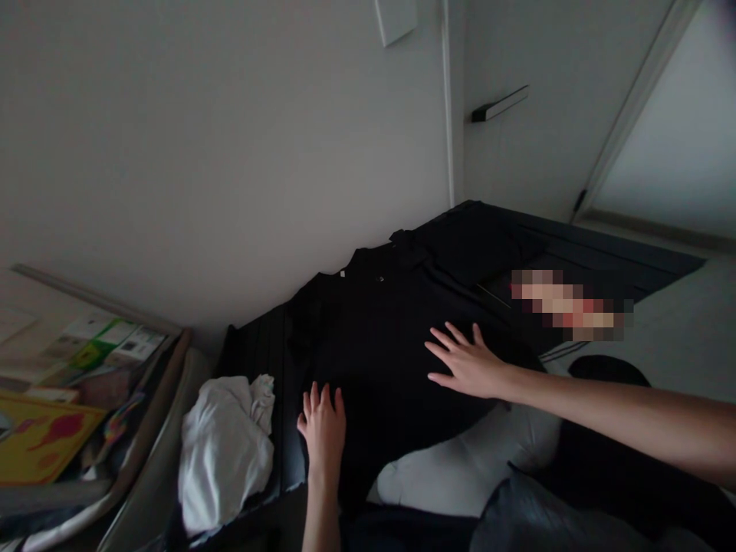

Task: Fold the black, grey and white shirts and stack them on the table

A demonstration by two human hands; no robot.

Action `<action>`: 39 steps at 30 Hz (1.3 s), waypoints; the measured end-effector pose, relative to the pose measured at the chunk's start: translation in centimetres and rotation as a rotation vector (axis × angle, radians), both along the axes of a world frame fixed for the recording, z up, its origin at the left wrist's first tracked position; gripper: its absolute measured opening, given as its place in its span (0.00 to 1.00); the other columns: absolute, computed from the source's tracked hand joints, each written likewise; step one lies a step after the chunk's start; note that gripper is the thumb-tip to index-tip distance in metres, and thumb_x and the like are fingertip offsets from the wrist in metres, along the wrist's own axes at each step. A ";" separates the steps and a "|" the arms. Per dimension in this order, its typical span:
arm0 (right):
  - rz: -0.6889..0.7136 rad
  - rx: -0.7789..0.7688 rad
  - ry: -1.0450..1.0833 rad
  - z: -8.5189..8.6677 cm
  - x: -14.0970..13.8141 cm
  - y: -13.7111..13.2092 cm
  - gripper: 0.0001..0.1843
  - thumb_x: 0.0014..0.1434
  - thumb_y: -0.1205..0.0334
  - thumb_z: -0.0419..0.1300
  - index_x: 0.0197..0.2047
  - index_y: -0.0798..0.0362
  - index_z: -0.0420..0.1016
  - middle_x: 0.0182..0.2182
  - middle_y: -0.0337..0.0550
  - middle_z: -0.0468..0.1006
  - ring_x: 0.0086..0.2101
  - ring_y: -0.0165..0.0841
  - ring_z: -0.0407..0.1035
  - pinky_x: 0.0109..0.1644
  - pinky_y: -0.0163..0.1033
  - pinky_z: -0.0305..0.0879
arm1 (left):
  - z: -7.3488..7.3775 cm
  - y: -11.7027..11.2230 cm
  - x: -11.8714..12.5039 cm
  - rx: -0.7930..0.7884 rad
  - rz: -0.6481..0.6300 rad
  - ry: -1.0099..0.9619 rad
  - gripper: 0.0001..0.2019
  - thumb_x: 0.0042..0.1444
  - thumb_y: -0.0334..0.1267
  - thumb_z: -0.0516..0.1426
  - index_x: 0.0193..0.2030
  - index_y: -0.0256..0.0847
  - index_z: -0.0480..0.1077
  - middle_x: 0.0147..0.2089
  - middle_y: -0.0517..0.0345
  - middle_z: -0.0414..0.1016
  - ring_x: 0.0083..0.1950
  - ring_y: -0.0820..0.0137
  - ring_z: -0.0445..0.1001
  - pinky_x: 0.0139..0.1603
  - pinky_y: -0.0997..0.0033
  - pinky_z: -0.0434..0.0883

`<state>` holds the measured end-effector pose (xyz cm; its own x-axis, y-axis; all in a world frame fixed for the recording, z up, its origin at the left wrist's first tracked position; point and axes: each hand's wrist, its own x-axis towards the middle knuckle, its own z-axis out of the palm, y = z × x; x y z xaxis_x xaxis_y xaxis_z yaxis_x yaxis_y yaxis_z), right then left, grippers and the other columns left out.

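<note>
A black shirt lies spread out on a dark bench-like surface against the wall, its collar toward the wall. My left hand rests flat near the shirt's left edge, fingers stretched out. Over the right part of the shirt, my right hand lies palm down with its fingers spread. Neither hand grips anything. To the left of my left hand sits a crumpled white cloth. More dark fabric lies beyond the shirt at the right, its outline hard to make out.
A grey cushion is at the near side, under the shirt's lower edge. At the left stands an open container holding papers and a yellow item. A door with a handle is at the back right. A pixelated patch hides something at the right.
</note>
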<state>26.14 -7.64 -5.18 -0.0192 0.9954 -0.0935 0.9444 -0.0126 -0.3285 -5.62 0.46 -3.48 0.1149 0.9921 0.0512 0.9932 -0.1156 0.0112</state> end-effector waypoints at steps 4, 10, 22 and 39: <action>0.026 0.071 -0.028 0.7 -0.5 2.4 0.32 0.61 0.45 0.51 0.63 0.56 0.66 0.67 0.58 0.53 0.66 0.55 0.43 0.66 0.65 0.41 | 1.0 3.6 2.3 0.117 -0.030 -0.014 0.23 0.65 0.46 0.46 0.62 0.43 0.65 0.72 0.45 0.50 0.72 0.44 0.42 0.62 0.33 0.53; -0.001 0.068 0.015 -0.4 0.0 5.4 0.30 0.62 0.48 0.51 0.63 0.53 0.65 0.67 0.55 0.53 0.66 0.53 0.44 0.65 0.64 0.46 | 0.3 10.0 3.0 0.073 -0.005 -0.020 0.22 0.63 0.46 0.51 0.61 0.45 0.67 0.74 0.42 0.39 0.73 0.41 0.32 0.62 0.28 0.47; -0.010 0.006 0.408 1.0 -3.9 10.8 0.32 0.63 0.52 0.52 0.66 0.58 0.58 0.66 0.59 0.55 0.65 0.48 0.50 0.66 0.53 0.51 | 1.8 15.1 4.0 0.057 -0.071 -0.309 0.32 0.63 0.50 0.50 0.70 0.40 0.50 0.70 0.42 0.54 0.74 0.56 0.36 0.66 0.34 0.46; -0.279 -0.062 0.982 5.2 -7.7 26.6 0.32 0.54 0.78 0.55 0.62 0.54 0.68 0.53 0.51 0.75 0.48 0.39 0.72 0.54 0.41 0.69 | 2.8 11.7 9.3 -0.101 -0.419 -0.436 0.29 0.59 0.30 0.53 0.68 0.44 0.55 0.70 0.51 0.55 0.72 0.61 0.49 0.69 0.53 0.52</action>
